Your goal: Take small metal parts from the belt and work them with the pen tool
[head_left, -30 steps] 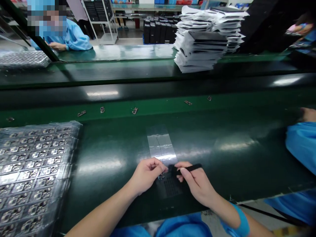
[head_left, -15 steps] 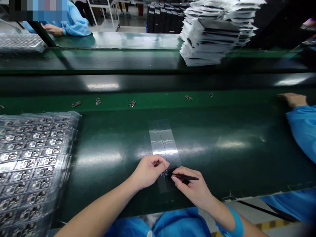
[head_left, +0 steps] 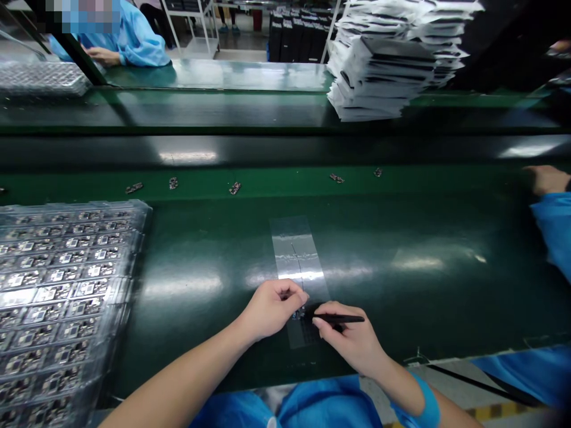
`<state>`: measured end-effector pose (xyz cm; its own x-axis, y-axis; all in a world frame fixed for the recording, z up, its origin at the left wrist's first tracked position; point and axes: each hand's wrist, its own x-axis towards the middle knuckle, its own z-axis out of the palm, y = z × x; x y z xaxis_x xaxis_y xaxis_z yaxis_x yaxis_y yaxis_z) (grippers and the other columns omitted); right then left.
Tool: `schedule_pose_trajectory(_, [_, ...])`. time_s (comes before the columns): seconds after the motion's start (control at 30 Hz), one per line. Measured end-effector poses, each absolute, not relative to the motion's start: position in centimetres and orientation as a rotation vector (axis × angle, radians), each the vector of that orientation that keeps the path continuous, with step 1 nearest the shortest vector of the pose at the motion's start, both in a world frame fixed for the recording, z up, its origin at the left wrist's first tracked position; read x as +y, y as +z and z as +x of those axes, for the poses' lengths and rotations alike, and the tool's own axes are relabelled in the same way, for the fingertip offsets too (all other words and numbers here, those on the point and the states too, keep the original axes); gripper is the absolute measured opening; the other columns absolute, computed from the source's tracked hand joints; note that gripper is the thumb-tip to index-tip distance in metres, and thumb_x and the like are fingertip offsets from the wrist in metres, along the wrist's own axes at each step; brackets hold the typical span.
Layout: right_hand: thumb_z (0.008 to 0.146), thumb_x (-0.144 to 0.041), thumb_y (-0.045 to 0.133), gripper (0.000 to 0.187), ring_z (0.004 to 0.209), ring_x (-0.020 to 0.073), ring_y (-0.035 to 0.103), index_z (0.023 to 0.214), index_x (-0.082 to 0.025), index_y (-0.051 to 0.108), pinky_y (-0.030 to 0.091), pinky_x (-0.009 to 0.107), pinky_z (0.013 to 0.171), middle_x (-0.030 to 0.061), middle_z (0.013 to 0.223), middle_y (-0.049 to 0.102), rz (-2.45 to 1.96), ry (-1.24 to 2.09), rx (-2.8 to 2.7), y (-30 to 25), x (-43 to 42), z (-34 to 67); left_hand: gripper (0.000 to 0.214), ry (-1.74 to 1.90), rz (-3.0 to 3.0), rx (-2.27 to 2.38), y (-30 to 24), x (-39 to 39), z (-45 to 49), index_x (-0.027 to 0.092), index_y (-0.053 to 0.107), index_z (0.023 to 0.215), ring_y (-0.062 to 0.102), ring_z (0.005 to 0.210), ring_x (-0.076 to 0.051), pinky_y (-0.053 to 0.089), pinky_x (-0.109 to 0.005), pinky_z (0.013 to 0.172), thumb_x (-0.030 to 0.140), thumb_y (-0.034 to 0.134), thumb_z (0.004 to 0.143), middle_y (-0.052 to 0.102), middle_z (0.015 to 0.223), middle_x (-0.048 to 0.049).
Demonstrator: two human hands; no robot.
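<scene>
My hands work close together on a dark green conveyor belt (head_left: pixel 401 297). My left hand (head_left: pixel 274 310) pinches a small circuit board (head_left: pixel 298 313) at its fingertips, though the fingers hide most of it. My right hand (head_left: pixel 345 336) holds black tweezers (head_left: pixel 341 318) level, their tips by the board. Beneath both hands lies a dark perforated sheet (head_left: pixel 307 336), partly hidden. A clear film strip (head_left: pixel 294 258) runs from it away from me. Several small boards (head_left: pixel 234 188) lie in a row along a raised green strip beyond.
A clear plastic tray of circuit boards (head_left: pixel 66 285) fills the left side. A co-worker's hand (head_left: pixel 548 179) and blue sleeve enter at the right. Across the line stand tall stacks of white packets (head_left: pixel 379 74), and another person in blue (head_left: pixel 134 47) works there.
The tweezers have swung from pointing up and right to level, their tips closer to the board. The co-worker's hand has shifted along the belt's far side.
</scene>
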<state>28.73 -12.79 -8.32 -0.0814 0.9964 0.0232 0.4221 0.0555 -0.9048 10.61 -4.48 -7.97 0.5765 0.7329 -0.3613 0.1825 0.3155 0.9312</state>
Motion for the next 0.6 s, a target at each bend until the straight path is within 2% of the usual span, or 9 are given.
schedule_pose_trajectory(0.33, [0.088,-0.021,0.06,0.01,0.059,0.0169,0.06,0.084,-0.018,0.068,0.047,0.026,0.056,0.002,0.07,0.065,-1.462,1.013,-1.613,-8.24,-12.72,28.78,0.022,0.472,1.222,0.901,-7.79,-4.37,10.72,0.014,0.068,0.079,0.062,0.077,-0.017,0.046,-0.026,0.072,0.033,0.06,0.084,0.07,0.083,-0.0061])
schedule_pose_trajectory(0.6, [0.089,-0.023,0.059,0.012,0.064,0.0182,0.062,0.084,-0.018,0.069,0.049,0.027,0.06,0.0037,0.075,0.067,-1.465,1.018,-1.621,-8.48,-12.8,28.65,0.023,0.48,1.222,0.908,-8.2,-4.37,10.69,0.014,0.069,0.079,0.061,0.074,-0.016,0.046,-0.026,0.071,0.036,0.061,0.083,0.07,0.08,-0.0048])
